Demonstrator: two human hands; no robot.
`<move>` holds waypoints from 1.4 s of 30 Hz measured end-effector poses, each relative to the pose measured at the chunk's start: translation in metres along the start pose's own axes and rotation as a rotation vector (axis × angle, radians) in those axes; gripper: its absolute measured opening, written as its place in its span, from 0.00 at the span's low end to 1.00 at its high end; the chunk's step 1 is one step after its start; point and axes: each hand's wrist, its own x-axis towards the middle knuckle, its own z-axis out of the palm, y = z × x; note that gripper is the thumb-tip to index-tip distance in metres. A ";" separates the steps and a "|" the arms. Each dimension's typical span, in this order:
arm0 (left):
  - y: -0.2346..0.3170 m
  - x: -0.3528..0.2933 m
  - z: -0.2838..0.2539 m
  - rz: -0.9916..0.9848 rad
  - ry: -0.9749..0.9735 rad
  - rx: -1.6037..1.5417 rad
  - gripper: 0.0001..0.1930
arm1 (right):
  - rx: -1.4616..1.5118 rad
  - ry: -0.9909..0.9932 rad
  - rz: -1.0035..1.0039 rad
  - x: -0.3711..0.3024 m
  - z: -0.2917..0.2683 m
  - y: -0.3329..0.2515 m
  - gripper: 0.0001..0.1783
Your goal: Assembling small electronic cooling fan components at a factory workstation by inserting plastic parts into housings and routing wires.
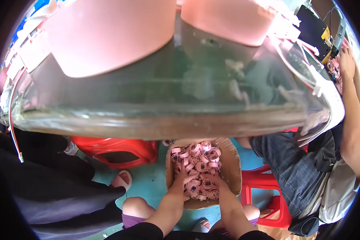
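Your left hand [183,178]: thumb and fingers apart, touching pink round parts [194,150] | your right hand [217,179]: fingers partly hidden, grip can't be told | parts: heaped inside cardboard box [233,162] | red stool [145,149]: left of box | worktop [164,94]: beyond box

From my remote seat, I can read no text, label, brand, number or sign on anything, twelve o'clock right round to eleven.
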 end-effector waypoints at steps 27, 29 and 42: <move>0.002 0.007 0.027 0.439 0.345 -0.137 0.25 | 0.818 -0.240 -0.080 -0.047 0.052 -0.055 0.17; 0.036 -0.020 0.028 0.449 0.270 -0.229 0.21 | 0.895 -0.404 -0.032 -0.027 0.025 -0.030 0.14; 0.084 -0.093 -0.023 0.641 0.359 -0.152 0.15 | 0.815 0.049 -0.013 -0.144 0.010 -0.117 0.16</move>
